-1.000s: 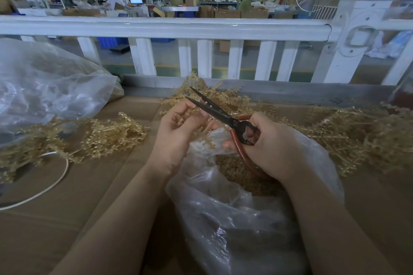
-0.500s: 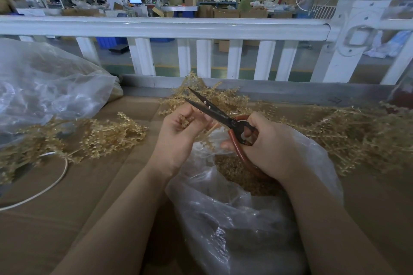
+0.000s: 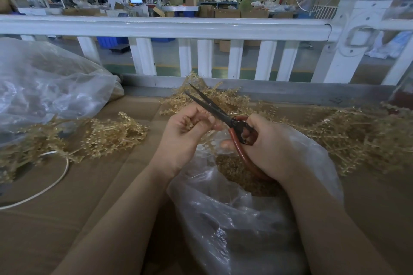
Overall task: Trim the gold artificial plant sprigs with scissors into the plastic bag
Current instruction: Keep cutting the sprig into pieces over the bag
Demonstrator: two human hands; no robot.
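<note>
Two hands work above the open plastic bag [image 3: 257, 214]: the left hand [image 3: 185, 134] pinches a gold sprig [image 3: 190, 123], the right hand [image 3: 266, 147] grips the scissors [image 3: 220, 113], blades parted. Fingers lie near the blades; a hasty cut could nick them, or pieces could miss the bag.

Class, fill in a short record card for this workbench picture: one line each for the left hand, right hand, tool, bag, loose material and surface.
Left hand: left hand pinches a small gold plastic sprig
Right hand: right hand grips the scissors by the handles
Tool: black-bladed scissors with red handles, blades slightly apart
Bag: clear plastic bag under the hands, gold trimmings inside
Loose material: piles of gold sprigs left, right and behind
Surface: brown cardboard sheet
</note>
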